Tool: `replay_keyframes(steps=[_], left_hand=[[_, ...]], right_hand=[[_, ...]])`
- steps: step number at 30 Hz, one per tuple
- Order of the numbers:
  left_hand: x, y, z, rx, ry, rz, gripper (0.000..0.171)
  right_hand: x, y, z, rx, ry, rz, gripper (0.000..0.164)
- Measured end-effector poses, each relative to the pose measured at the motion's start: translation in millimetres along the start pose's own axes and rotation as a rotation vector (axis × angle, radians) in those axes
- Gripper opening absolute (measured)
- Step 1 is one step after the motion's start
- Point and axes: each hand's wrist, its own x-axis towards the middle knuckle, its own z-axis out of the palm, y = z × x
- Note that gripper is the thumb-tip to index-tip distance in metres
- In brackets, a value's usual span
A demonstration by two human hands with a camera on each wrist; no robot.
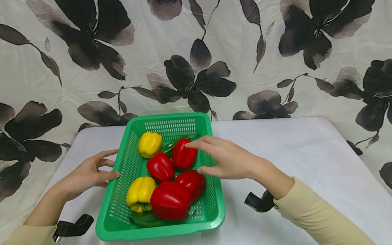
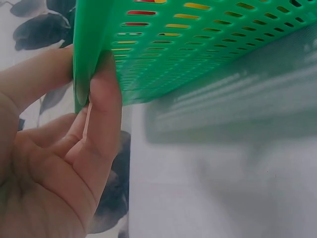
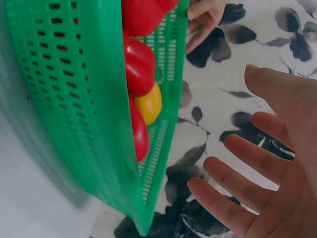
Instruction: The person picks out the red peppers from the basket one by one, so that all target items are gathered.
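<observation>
A green plastic basket (image 1: 149,232) holds several red bell peppers (image 1: 170,200), two yellow bell peppers (image 1: 150,144) and two long green peppers (image 1: 146,219), partly covered by the others. At the basket's left side, my left hand (image 1: 82,177) pinches the rim. The left wrist view shows the thumb and fingers (image 2: 104,109) of that hand on either side of the rim's edge. My right hand (image 1: 232,160) hovers over the right rim, fingers spread, near the red bell pepper (image 1: 184,154) at the back right. Nothing is in its grasp; the right wrist view shows the palm and spread fingers (image 3: 247,148) bare.
The basket stands on a table with a white cover (image 1: 271,143), left of its middle. Behind it hangs a pale cloth (image 1: 238,48) with dark flower prints. A black wrist mount (image 1: 260,202) sticks out below the right wrist, another (image 1: 73,226) beside the left.
</observation>
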Motion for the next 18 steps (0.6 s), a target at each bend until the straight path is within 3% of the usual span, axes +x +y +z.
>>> replay_keyframes(steps=[18], left_hand=[[0.3, 1.3, -0.8, 0.024, -0.006, -0.003, 0.086]], right_hand=[[21.6, -16.2, 11.8, 0.224, -0.138, -0.03, 0.058]])
